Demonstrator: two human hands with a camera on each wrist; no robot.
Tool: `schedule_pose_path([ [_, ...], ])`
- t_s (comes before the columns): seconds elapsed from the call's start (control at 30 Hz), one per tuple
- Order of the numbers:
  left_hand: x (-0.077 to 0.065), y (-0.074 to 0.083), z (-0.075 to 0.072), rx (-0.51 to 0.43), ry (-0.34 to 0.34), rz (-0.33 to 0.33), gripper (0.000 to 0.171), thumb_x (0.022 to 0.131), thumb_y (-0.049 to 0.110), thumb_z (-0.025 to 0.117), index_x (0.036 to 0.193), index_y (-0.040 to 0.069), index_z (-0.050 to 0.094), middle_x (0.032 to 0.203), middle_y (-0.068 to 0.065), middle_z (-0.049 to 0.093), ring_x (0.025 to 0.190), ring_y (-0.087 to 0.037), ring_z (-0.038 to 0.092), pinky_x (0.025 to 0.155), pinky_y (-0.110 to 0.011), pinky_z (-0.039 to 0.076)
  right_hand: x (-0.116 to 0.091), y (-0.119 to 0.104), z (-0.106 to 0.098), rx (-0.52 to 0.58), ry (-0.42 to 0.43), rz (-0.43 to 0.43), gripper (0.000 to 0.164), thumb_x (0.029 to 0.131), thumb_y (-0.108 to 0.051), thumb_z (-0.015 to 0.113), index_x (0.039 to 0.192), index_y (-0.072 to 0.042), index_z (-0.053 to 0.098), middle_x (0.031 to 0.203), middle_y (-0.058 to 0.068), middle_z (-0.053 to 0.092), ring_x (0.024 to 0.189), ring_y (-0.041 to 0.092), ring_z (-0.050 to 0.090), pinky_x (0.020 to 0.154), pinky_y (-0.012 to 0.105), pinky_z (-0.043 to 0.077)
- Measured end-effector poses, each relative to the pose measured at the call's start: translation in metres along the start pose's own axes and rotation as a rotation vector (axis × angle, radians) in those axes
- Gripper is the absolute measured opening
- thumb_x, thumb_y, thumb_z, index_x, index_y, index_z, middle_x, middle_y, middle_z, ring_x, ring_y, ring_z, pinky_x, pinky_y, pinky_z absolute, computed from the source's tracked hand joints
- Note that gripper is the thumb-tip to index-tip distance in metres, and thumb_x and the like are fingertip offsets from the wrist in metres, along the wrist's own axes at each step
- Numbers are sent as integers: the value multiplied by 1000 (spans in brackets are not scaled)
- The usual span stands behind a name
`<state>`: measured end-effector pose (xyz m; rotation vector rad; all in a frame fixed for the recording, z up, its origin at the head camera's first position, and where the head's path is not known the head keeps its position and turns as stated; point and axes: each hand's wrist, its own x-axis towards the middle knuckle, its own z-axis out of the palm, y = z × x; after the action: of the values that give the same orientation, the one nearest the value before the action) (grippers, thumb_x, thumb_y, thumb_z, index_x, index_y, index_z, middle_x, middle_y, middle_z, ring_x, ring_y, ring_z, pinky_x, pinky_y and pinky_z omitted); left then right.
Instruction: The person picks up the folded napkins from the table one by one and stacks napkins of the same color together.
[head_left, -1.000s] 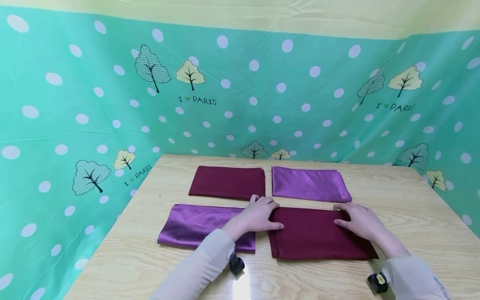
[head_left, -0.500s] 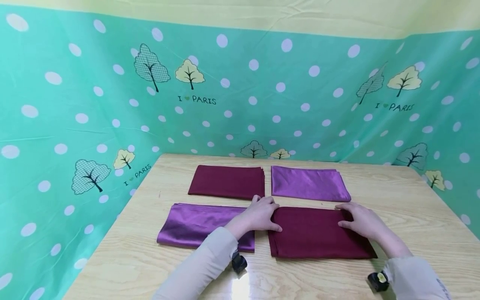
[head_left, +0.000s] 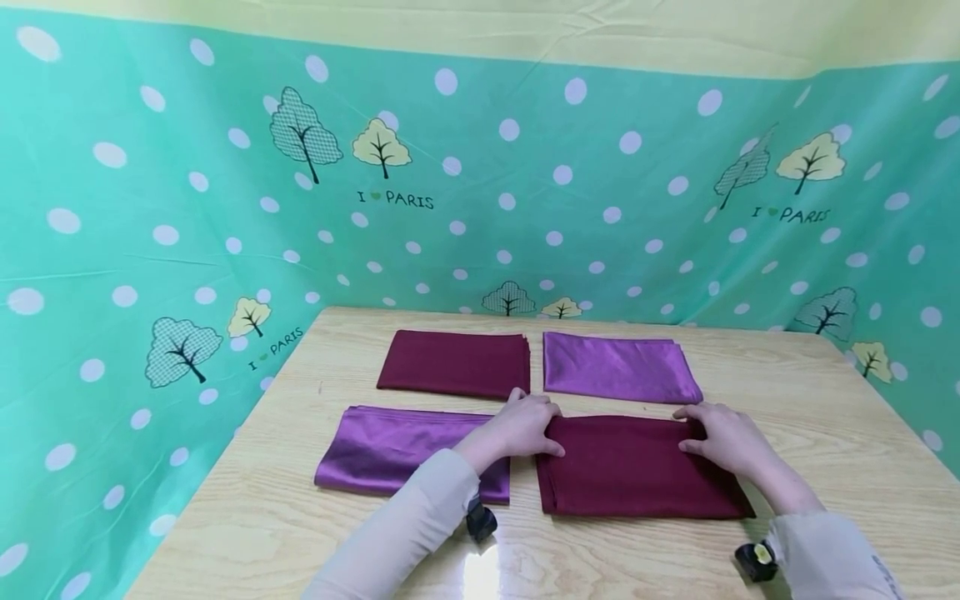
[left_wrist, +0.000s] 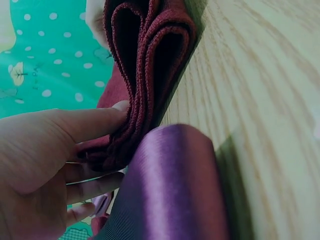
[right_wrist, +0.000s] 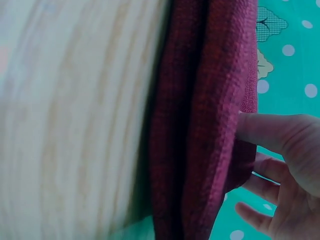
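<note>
A folded maroon cloth (head_left: 637, 475) lies at the near right on the table, its layered folds showing in both wrist views. At its far left corner my left hand (head_left: 517, 425) pinches it, thumb on top and fingers at the far edge. My right hand (head_left: 727, 437) grips the far right corner the same way; in the right wrist view the thumb (right_wrist: 267, 130) presses on the fabric. Left of this cloth, a shiny purple folded cloth (head_left: 397, 450) is partly covered by my left forearm. Its rounded fold (left_wrist: 175, 180) shows close below the left fingers.
Behind lie another folded maroon cloth (head_left: 453, 364) and another folded purple satin cloth (head_left: 618, 367), side by side. All rest on a light wooden table (head_left: 817, 400). A green dotted curtain (head_left: 480, 192) hangs behind the table and along its sides.
My left hand has shifted very slightly along the near maroon cloth's corner, and my right thumb has slid a little to the right. The cloths lie almost where they were.
</note>
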<state>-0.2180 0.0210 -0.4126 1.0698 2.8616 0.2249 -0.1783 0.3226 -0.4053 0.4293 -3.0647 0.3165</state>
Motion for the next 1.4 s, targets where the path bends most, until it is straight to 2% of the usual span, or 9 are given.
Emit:
schedule_pose_path([
  [0.17, 1, 0, 1, -8, -10, 23, 49, 75, 45, 69, 112, 15, 60, 106, 4, 63, 97, -7, 57, 83, -30, 33, 1, -1, -1, 3, 1, -3, 27, 71, -15, 74, 95, -7, 65, 93, 11, 65, 89, 35, 60, 74, 50, 44],
  [0.33, 1, 1, 1, -34, -12, 25, 46, 76, 42, 70, 111, 15, 60, 107, 4, 64, 98, -9, 58, 82, -30, 39, 2, -2, -3, 1, -23, -16, 22, 71, -15, 74, 91, -8, 66, 87, 7, 64, 82, 29, 61, 70, 47, 46],
  [0.53, 2, 0, 2, -114, -3, 24, 37, 77, 35, 70, 107, 14, 61, 102, 3, 65, 94, -11, 60, 81, -26, 46, 2, -1, -7, 12, -68, -19, 17, 72, -16, 73, 87, -11, 65, 85, 3, 64, 77, 23, 59, 68, 44, 46],
  [0.7, 4, -3, 2, -179, 2, 28, 30, 78, 30, 70, 102, 14, 62, 96, 3, 65, 89, -10, 60, 75, -22, 46, 3, 0, -13, 60, -86, -5, 17, 73, -16, 72, 88, -10, 65, 86, 4, 63, 77, 22, 58, 66, 42, 46],
  [0.97, 4, -11, -8, -190, 26, 15, 25, 79, 29, 70, 99, 17, 63, 91, 6, 65, 82, -9, 59, 73, -23, 46, 7, 0, -23, 151, -54, -5, 17, 74, -18, 73, 87, -9, 65, 79, 0, 61, 68, 12, 53, 58, 29, 42],
  [1.13, 4, -15, -14, -209, 41, 5, 24, 79, 29, 70, 100, 17, 63, 90, 7, 64, 81, -8, 58, 73, -23, 46, 8, -2, -30, 164, -12, 1, 17, 73, -21, 73, 85, -11, 64, 78, 0, 61, 68, 12, 52, 58, 30, 41],
  [1.4, 3, -23, -25, -271, 87, 2, 30, 82, 27, 68, 109, 15, 61, 103, 3, 64, 93, -11, 59, 81, -26, 46, 8, -7, -38, 191, 79, 4, 18, 75, -23, 74, 84, -13, 63, 80, 1, 62, 71, 13, 53, 60, 32, 41],
])
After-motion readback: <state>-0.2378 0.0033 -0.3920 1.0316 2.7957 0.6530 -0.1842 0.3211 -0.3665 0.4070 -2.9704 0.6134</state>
